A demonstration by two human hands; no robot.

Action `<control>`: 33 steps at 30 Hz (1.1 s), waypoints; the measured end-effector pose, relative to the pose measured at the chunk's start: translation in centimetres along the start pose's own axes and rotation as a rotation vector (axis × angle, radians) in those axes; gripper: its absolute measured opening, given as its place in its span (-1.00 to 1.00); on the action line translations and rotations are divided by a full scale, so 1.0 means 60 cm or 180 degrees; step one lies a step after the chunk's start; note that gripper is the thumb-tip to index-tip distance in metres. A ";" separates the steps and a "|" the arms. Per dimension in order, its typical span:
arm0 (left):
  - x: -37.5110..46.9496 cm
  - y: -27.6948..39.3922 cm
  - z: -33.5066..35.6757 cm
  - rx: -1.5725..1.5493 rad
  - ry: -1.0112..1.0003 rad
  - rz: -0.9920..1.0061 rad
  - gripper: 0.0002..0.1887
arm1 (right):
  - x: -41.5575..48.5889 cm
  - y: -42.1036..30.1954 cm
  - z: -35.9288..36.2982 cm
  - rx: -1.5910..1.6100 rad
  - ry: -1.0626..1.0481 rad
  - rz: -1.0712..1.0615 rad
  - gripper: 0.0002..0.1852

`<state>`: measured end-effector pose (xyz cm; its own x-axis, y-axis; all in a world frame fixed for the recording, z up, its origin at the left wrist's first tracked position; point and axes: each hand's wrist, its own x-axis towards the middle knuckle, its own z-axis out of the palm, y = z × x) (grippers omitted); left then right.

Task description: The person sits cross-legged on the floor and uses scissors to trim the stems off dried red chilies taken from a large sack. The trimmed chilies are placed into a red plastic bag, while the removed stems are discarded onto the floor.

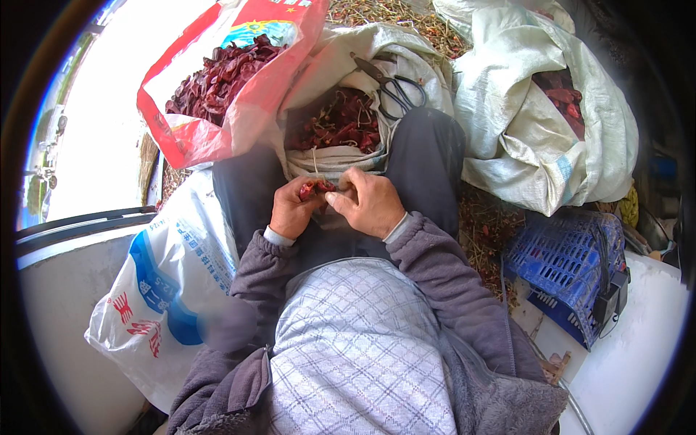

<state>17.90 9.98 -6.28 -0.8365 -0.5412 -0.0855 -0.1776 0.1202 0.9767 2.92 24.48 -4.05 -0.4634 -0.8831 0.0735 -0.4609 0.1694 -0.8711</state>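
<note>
Between my knees, my left hand (296, 206) holds dried red chili peppers (315, 188), one with a pale stem pointing up. My right hand (370, 202) meets it, thumb and fingers pinched at the peppers' right side; whether a piece is between those fingertips is hidden. Just beyond both hands, a woven sack (337, 157) with a rolled-down rim holds more dried peppers (342, 122) with stems. Black-handled scissors (394, 89) lie on that sack's right edge, by my right knee.
At upper left stands a red-and-white bag (187, 144) of dark red pepper pieces (228, 76). A pale woven sack (511, 109) with peppers is at right. A blue plastic basket (571, 266) lies lower right, a white printed bag (163, 293) at left. Stems litter the floor (484, 239).
</note>
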 end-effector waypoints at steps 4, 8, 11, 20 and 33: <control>-0.001 0.010 0.002 0.0617 -0.0343 0.0092 -0.78 | 0.001 0.003 -0.007 -0.0518 -0.0085 -0.0129 -0.50; -0.002 0.019 0.005 0.0859 -0.0432 0.0063 -0.79 | 0.000 0.009 0.003 -0.0748 -0.0189 -0.0085 -0.48; -0.002 0.021 0.010 0.1517 -0.0461 0.0389 -0.79 | -0.004 0.012 0.008 -0.0943 -0.0132 -0.0049 -0.52; -0.003 0.022 0.019 -0.0113 -0.0250 -0.0231 -0.91 | 0.004 0.017 0.016 0.0785 0.0264 0.0186 -0.52; 0.012 0.037 0.044 -0.1457 -0.0037 -0.0616 -0.91 | -0.007 -0.012 0.001 0.3800 0.0056 0.1399 -0.53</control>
<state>15.49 12.06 -4.71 -0.8169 -0.5078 -0.2735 -0.0867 -0.3608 0.9286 3.53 24.70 -3.48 -0.4175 -0.8455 -0.3329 0.6945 -0.0606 -0.7170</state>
